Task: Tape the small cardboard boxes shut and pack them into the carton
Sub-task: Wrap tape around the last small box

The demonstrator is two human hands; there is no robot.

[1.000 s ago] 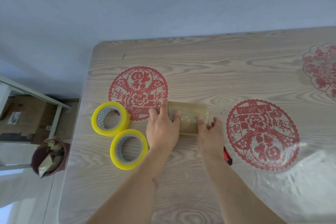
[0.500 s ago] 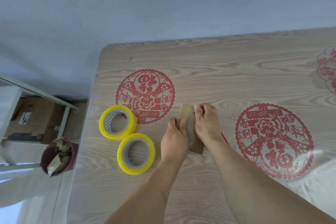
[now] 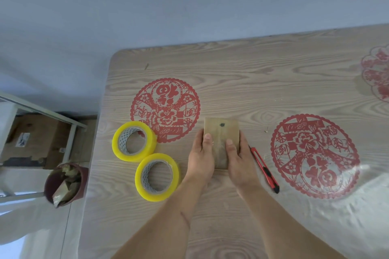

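You grip the small cardboard box [image 3: 221, 132] just right of the tape rolls [image 3: 134, 141], left hand [image 3: 200, 159] and right hand [image 3: 240, 162] clasping its sides; likely light, crushable, tape-slick, so keep holding the stiff edges

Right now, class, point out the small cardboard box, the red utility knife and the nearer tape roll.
small cardboard box [image 3: 222, 132], head view, bare top face.
red utility knife [image 3: 264, 170], head view, mid-handle.
nearer tape roll [image 3: 174, 171], head view, yellow outer band.

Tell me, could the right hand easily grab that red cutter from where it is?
Probably yes: the red cutter lies flat beside the right hand with nothing between them, though that hand would first have to let go of the small box.
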